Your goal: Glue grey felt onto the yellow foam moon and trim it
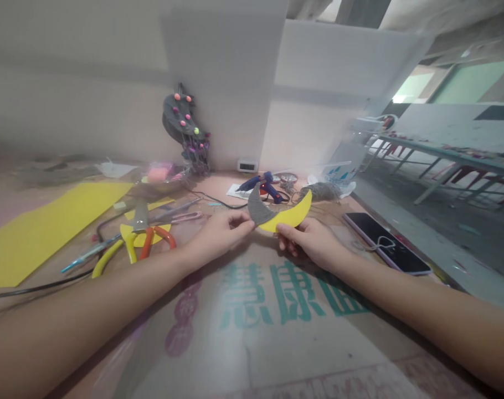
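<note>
Yellow sheet material (48, 233) lies at the far left of the bench (252, 360). To its right, a hand tool (140, 216) with yellow and orange handles rests on the surface. Next, a grey crescent ornament (179, 119) with coloured beads stands against the wall. The left hand (231, 227) has its thumb and fingers closed in a pinch at the grey-wrapped end of the crescent workpiece (287, 218), held above the bench in front of a blue glue gun (271, 188). The right hand (308, 238) grips the yellow portion, thumb on the front face, other fingers partly curled beneath. A phone (387, 244) lies farther right, cord across its screen.
</note>
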